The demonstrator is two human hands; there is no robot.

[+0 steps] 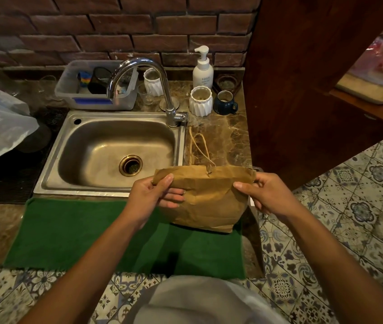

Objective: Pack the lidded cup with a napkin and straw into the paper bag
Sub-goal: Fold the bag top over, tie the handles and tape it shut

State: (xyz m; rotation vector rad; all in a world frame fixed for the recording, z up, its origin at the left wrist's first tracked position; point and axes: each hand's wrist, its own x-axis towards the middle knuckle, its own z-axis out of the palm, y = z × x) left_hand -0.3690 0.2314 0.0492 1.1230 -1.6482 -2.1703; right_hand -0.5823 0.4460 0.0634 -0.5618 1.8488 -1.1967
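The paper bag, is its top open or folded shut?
Folded shut. The paper bag's top edge is rolled over flat, pinched by the left hand and right hand; no opening shows.

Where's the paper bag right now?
In the head view the paper bag stands at the right end of the green mat, just right of the sink, its top held by the left hand and right hand.

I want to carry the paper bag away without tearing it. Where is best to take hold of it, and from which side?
Probably the twine handles, taken from above: they lie loose on the counter behind the paper bag. The left hand and right hand pinch the folded top corners, which are thin and creased and could tear under load.
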